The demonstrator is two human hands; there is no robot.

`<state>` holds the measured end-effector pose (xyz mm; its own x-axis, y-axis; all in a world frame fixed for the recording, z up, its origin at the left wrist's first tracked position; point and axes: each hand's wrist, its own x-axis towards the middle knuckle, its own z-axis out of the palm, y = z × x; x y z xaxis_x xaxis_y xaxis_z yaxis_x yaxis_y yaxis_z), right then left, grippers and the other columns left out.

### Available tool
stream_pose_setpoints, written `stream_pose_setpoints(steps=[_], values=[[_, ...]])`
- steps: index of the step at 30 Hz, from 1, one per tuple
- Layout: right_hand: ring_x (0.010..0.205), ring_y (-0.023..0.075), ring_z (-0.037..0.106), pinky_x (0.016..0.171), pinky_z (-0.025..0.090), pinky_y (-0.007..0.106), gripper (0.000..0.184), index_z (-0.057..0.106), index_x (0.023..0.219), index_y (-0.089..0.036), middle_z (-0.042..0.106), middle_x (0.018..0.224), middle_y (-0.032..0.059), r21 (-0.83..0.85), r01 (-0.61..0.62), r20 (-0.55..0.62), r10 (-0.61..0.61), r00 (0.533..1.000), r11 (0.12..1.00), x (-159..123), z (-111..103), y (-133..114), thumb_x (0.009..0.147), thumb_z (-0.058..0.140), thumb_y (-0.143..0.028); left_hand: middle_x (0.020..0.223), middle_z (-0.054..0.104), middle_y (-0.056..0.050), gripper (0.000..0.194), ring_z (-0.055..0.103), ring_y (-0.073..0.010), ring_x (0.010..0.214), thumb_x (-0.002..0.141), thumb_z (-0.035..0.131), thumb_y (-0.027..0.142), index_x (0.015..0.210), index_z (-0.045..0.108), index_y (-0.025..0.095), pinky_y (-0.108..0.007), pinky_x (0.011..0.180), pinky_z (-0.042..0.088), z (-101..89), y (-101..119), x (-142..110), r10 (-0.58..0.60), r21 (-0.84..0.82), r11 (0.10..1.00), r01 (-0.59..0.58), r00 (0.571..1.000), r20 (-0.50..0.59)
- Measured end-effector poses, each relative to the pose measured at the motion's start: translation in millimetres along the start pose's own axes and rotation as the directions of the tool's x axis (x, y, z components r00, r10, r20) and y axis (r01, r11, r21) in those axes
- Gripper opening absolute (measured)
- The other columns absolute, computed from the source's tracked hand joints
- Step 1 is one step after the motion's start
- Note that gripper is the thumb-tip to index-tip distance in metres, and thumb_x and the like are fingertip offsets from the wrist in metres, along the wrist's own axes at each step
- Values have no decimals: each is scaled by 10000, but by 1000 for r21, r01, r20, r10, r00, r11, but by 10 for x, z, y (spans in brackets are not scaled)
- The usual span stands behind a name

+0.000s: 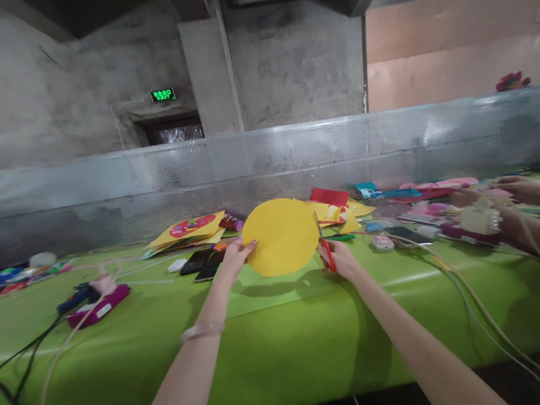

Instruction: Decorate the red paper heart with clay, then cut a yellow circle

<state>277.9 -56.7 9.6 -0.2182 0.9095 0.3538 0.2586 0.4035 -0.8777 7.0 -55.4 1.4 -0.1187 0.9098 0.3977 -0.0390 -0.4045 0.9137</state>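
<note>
A round sheet of yellow paper (280,236) is held up above the green table in front of me. My left hand (236,260) pinches its left edge, thumb on the near face. At the opposite edge my right hand (341,258) grips red-handled scissors (328,254), whose blades point upward along the paper's right rim. Whether the blades are parted cannot be made out. A pale bracelet (202,330) circles my left wrist. Beneath the disc a light green sheet (269,295) lies on the table, with the disc's shadow on it.
Behind the disc lie yellow craft sheets (189,228), red paper (329,197) and dark phones (197,262). Purple power strips (99,306) with cables sit to either side. Another person's hands (512,195) work at the right. A perforated metal screen (275,157) backs the table (169,346).
</note>
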Motion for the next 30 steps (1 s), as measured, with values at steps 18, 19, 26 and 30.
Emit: stream_pose_setpoints(steps=[18,19,26,30], values=[[361,89,455,400,447,211,139,459,636,-158,459,413,-51,4,-29,17,29,999,1000,-19,-19,-12,748,480,-237,939,674,-95,448,632,-208,826,598,715,408,938,620,134,-305,731,496,30,38,-36,-15,8,1000,15,1000,-1],[361,89,455,399,446,212,139,458,635,-159,459,412,-52,5,-30,19,30,999,1000,-18,-20,-9,747,480,-238,943,673,-96,451,633,-211,825,597,716,408,942,619,135,-308,723,499,29,38,-35,-19,12,1000,19,1000,-2],[358,91,450,383,422,205,164,446,606,-169,451,409,-49,-4,-32,12,32,999,999,-1,-19,27,741,492,-251,954,671,-102,457,637,-218,829,588,719,410,941,619,138,-307,714,501,26,36,-29,-16,18,1000,17,999,-34],[359,98,455,390,434,220,160,457,614,-164,455,419,-44,-10,-46,8,46,999,999,3,-14,28,743,492,-251,954,670,-111,449,636,-222,836,594,716,410,932,620,130,-310,709,500,14,26,-20,-14,25,1000,15,999,-52]])
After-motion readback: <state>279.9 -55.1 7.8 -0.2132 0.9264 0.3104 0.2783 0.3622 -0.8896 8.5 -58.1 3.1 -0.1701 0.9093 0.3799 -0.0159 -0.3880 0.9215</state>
